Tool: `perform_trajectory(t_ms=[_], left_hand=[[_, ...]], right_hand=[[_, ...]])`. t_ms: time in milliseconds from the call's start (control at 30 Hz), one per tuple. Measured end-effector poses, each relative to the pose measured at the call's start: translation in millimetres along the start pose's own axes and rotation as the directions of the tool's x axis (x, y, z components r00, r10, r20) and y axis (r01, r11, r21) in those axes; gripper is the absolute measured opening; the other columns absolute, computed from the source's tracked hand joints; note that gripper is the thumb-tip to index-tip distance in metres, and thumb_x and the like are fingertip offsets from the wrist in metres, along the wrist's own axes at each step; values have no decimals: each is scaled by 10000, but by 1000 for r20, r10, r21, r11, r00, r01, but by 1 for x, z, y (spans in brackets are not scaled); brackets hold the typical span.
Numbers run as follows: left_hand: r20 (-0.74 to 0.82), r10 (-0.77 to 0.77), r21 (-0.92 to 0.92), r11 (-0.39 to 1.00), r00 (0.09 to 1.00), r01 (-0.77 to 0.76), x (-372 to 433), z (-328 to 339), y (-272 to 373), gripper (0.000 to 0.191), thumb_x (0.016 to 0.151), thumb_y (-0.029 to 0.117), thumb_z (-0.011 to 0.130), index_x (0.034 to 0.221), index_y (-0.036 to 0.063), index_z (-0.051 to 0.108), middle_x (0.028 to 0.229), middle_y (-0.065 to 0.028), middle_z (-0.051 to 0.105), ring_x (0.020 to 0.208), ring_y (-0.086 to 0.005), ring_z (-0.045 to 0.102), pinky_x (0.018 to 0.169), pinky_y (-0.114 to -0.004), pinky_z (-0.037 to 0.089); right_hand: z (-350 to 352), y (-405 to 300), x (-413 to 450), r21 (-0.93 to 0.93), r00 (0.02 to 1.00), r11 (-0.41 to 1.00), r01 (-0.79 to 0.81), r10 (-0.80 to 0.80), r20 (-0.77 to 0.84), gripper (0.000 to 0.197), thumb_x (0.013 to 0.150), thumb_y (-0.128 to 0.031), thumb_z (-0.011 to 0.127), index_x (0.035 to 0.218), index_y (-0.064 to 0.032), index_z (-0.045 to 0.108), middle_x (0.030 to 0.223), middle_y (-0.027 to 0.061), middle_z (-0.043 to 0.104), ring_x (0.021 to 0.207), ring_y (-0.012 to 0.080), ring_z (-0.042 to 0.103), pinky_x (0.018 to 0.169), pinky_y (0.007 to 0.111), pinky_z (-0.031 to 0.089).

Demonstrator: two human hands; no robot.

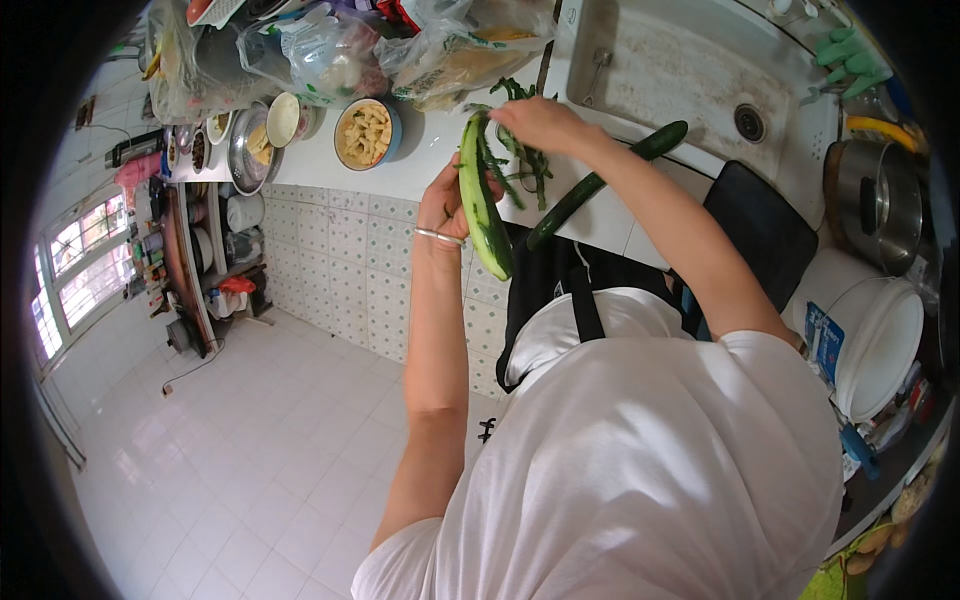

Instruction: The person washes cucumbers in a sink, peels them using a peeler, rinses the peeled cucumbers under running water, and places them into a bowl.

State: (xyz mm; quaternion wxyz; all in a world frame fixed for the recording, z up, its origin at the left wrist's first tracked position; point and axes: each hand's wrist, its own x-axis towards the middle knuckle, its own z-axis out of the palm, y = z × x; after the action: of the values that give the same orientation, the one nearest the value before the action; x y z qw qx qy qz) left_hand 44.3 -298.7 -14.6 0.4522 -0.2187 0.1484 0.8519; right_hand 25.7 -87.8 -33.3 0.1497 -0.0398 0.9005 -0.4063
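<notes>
My left hand (pixel 448 202), with a bangle at the wrist, grips a partly peeled cucumber (pixel 474 180) in front of the counter edge. Pale flesh shows along much of its length, while the near end keeps dark green skin. At the cucumber's far end, my right hand (pixel 536 124) is closed on a small peeler (pixel 478 110), mostly hidden by the fingers. Dark green peel strips (pixel 534 169) lie on the white counter (pixel 442 139) below that hand. Under my right forearm rests an unpeeled cucumber (pixel 570 202), lying diagonally toward the sink.
A bowl of pale chopped food (pixel 367 135) stands left of the cucumber. Plastic bags (pixel 322 56) crowd the counter's back. At right are a stained white sink (pixel 682 67), a black flat board (pixel 761 214), a metal pot (pixel 881 202) and a white bucket (pixel 885 352).
</notes>
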Motion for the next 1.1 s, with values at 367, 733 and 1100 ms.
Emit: perform_trajectory(t_ms=[367,733,1100], left_hand=[[-60,131,-221,965,990,-141,16,-4,4,331,915,215,485,1098,-60,483,917,-154,513,790,-218,465,734,-327,454],[24,188,113,975,982,-190,11,-4,1,379,943,302,430,1141,-14,496,875,-135,544,777,-226,524,726,-337,471],[-90,213,21,977,973,-212,-6,8,-23,447,924,376,467,984,-66,502,864,-142,544,733,-194,470,647,-293,450]], right_hand=[[-14,-25,-31,126,998,992,-5,14,-67,395,923,-415,382,937,-68,569,817,196,622,787,382,596,706,452,472],[0,-45,-49,-18,988,988,154,-154,14,395,905,-429,423,842,-79,594,671,163,610,652,377,590,607,463,466],[4,23,-1,-30,948,950,-310,306,-88,460,932,-387,363,923,-9,625,900,202,634,887,360,600,778,442,470]])
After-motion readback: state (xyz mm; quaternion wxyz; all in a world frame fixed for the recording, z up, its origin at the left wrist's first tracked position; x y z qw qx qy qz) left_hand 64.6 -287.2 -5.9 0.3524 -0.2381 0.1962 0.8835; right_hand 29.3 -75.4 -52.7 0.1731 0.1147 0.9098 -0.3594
